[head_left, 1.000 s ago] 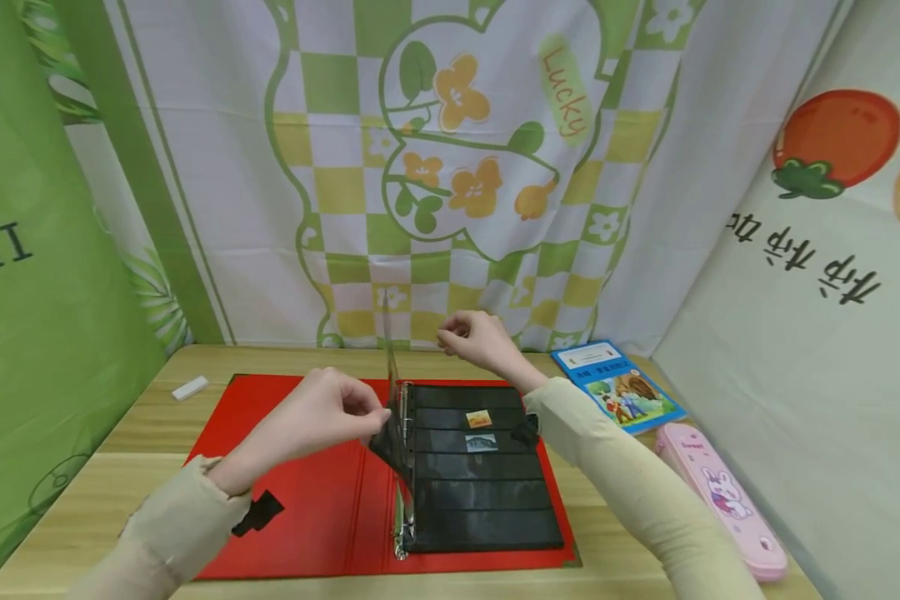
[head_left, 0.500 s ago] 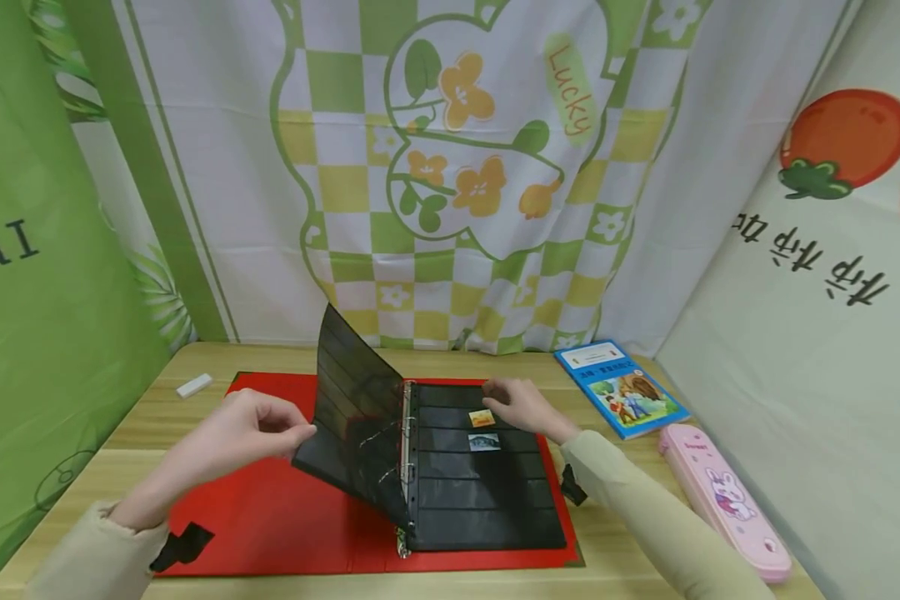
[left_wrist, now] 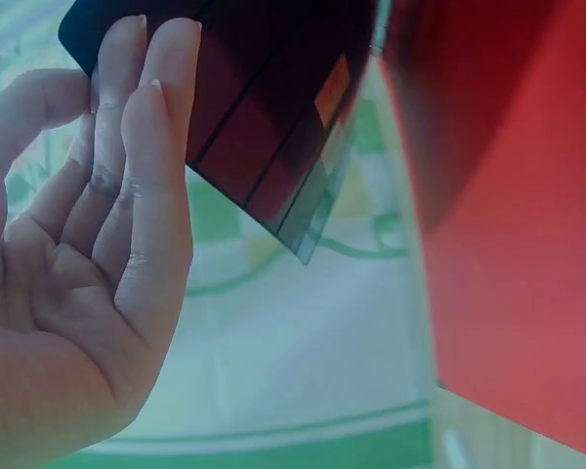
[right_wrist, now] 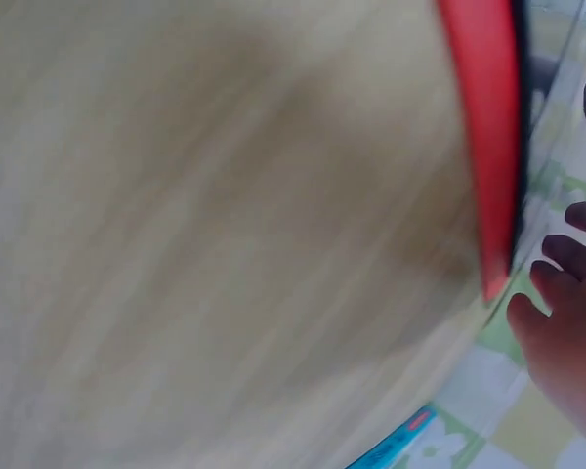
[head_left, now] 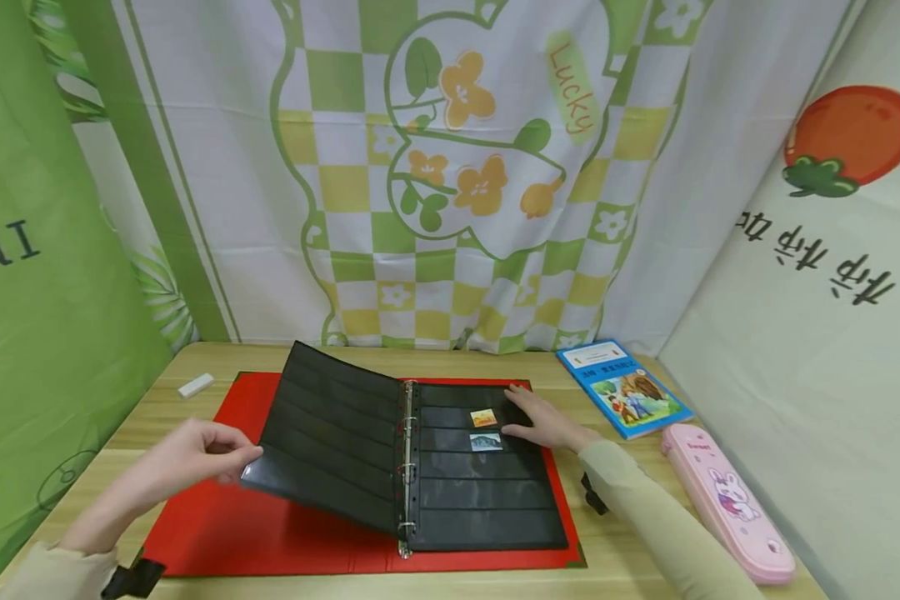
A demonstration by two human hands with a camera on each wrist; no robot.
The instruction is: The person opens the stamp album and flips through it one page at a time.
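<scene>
A red ring binder [head_left: 202, 533] lies spread on the table, its metal rings [head_left: 408, 471] down the middle. My left hand [head_left: 191, 454] pinches the outer edge of a black pocket page [head_left: 330, 437], which slants up over the left cover. In the left wrist view, this hand [left_wrist: 107, 215] has thumb and fingertips at the page's corner. My right hand [head_left: 543, 421] is at the upper right part of the right-hand black page [head_left: 487, 496], fingers spread loosely. Beside its fingertips are an orange-yellow stamp [head_left: 483, 418] and a grey-blue stamp [head_left: 485, 442] in the page's strips.
A blue picture book [head_left: 626, 392] lies at the back right, with a pink pencil case [head_left: 727, 500] in front of it. Near the back left is a small white eraser-like block [head_left: 196, 385]. Printed curtains [head_left: 450, 175] stand behind the table [head_left: 120, 433].
My left hand has swung the black page from upright over to the left and lower. My right hand has come down from above the binder to the right-hand page.
</scene>
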